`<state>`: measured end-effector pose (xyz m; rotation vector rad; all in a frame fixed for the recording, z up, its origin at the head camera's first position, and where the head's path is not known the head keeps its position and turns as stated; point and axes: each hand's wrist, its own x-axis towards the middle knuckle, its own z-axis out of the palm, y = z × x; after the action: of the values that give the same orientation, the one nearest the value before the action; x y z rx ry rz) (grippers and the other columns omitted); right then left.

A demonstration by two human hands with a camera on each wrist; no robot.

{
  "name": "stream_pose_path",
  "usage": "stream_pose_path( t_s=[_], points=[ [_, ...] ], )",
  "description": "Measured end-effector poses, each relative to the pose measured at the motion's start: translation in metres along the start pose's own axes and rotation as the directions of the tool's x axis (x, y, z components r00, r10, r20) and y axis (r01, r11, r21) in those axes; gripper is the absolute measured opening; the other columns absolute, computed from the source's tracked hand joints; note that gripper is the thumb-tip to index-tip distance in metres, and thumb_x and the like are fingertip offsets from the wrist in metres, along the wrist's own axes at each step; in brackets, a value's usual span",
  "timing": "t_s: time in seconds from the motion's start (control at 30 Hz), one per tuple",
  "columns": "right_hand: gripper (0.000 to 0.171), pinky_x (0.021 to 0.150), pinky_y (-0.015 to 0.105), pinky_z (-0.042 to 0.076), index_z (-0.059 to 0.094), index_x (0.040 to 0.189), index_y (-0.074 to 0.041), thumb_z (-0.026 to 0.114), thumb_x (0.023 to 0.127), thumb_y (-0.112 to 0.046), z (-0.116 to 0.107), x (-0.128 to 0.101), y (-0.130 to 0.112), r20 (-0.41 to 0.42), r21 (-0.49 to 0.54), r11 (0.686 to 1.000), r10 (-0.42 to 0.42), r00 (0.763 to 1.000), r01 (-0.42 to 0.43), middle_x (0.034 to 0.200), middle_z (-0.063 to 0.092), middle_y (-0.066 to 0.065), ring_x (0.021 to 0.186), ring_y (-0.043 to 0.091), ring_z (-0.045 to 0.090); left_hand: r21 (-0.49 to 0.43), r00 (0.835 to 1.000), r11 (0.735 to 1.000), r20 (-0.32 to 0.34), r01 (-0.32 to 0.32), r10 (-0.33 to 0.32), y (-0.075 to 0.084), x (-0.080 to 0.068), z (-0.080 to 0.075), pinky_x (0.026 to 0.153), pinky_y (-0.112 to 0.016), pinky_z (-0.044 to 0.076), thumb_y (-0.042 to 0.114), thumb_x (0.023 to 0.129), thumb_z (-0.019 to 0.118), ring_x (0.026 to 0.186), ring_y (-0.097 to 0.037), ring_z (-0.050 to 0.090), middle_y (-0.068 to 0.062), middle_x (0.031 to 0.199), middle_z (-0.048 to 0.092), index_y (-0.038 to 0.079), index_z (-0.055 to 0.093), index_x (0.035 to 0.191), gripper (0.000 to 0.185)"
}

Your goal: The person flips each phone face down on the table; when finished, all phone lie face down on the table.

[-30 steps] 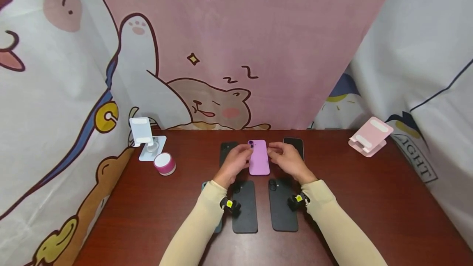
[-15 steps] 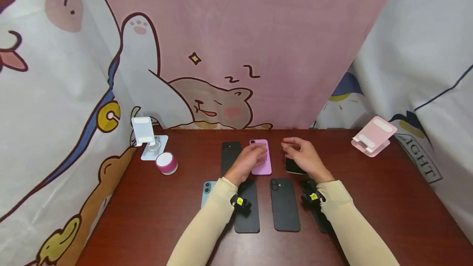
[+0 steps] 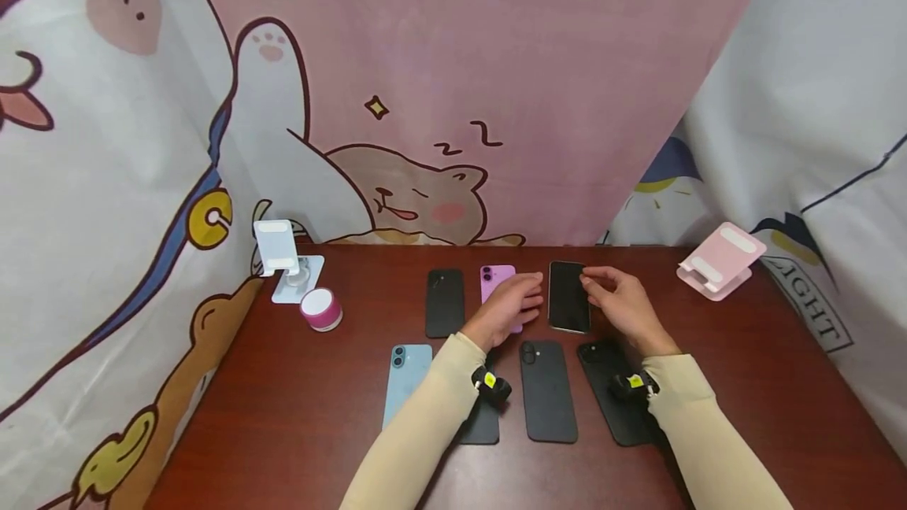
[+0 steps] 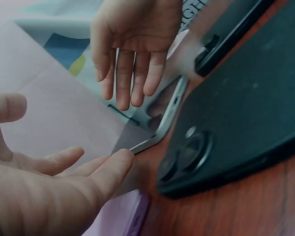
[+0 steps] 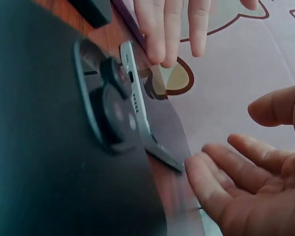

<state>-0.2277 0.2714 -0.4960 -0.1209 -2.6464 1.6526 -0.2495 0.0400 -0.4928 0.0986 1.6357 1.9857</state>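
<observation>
Phone with the dark glass face up lies flat in the back row of the wooden table, at the right end, beside the purple phone and the black phone; its silver edge shows in both wrist views. Left hand reaches across the purple phone, fingers straight and loose, tips at the left long edge of the glass-up phone; the left wrist view shows a fingertip at that phone's near corner, though whether it touches cannot be settled. Right hand flanks the opposite long edge, fingers relaxed and spread, gripping nothing. Judged from this, the two open hands bracket the phone from either side so that it can be squared or steadied, not lifted. Front row: a blue phone at the left, then three black ones lying backs up, the middle one in full view, the other two partly under the sleeves. These lie in even rows, long sides parallel, which suggests a deliberate layout. A white stand and a small pink-and-white round thing sit at the far left, a pink stand at the far right. A cartoon-print cloth hangs behind.
</observation>
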Motion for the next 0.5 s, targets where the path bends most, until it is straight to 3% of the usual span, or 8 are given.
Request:
stream_pose_path(
  t_s=[0.1,0.23,0.37,0.5],
  points=[
    [0.050,0.080,0.015,0.058,0.056,0.147,0.001,0.060,0.109,-0.030,-0.004,-0.001,0.004,0.007,-0.032,0.999,0.041,0.999,-0.041,0.138,0.063,0.026,0.110,0.031,0.068,0.021,1.000,1.000,0.019,0.010,-0.010,-0.003,0.003,0.007,0.123,-0.055,0.041,0.045,0.107,0.059,0.147,-0.037,0.050,-0.018,0.160,0.047,0.010,0.052,0.151,0.057],
    [0.056,0.093,0.028,0.062,0.048,0.152,0.004,0.059,0.109,-0.031,-0.006,-0.002,0.005,0.068,-0.017,0.997,0.079,0.995,-0.078,0.146,0.056,0.029,0.120,0.036,0.066,0.036,1.000,0.999,0.020,0.022,-0.023,-0.006,0.005,0.013,0.122,-0.055,0.042,0.048,0.105,0.061,0.146,-0.035,0.052,-0.015,0.159,0.050,0.013,0.054,0.147,0.055],
    [0.059,0.101,0.042,0.059,0.043,0.154,0.005,0.058,0.110,-0.030,-0.006,0.000,0.003,0.094,0.015,0.997,0.077,0.993,-0.079,0.150,0.052,0.031,0.130,0.043,0.062,-0.017,1.000,1.000,0.014,0.026,-0.026,-0.005,0.008,0.017,0.123,-0.055,0.041,0.050,0.106,0.057,0.146,-0.037,0.050,-0.019,0.158,0.050,0.009,0.050,0.151,0.061],
    [0.057,0.102,0.044,0.058,0.042,0.155,0.006,0.056,0.110,-0.027,-0.005,0.001,0.004,0.099,0.030,0.997,0.074,0.992,-0.077,0.150,0.051,0.031,0.132,0.044,0.060,-0.097,0.999,0.994,-0.011,0.046,-0.047,-0.004,0.011,0.020,0.123,-0.056,0.041,0.053,0.107,0.052,0.145,-0.039,0.048,-0.024,0.156,0.051,0.002,0.047,0.156,0.071]
  ],
)
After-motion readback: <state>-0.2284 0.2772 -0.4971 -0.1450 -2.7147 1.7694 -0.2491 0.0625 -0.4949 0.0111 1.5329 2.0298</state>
